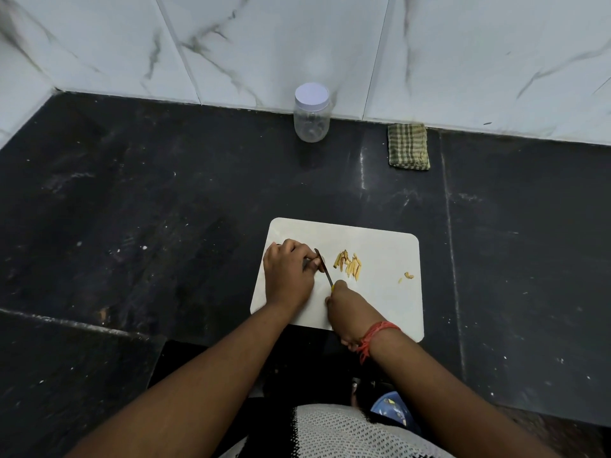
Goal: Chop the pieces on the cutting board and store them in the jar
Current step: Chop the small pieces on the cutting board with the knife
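Observation:
A white cutting board (386,302) lies on the black counter in front of me. My right hand (347,312) grips a knife (324,267) whose dark blade points up and left across the board. My left hand (287,276) has its fingers curled and pinches a small piece against the board right beside the blade; the piece is almost hidden. A heap of thin yellowish slivers (348,264) lies just right of the blade, and two small bits (408,276) lie near the board's right edge. The clear jar (311,123) with its white lid on stands at the back against the wall.
A folded green checked cloth (409,146) lies right of the jar by the marble wall (297,44). The black counter (148,209) spreads wide to the left and right of the board. Its front edge is cut back near my body.

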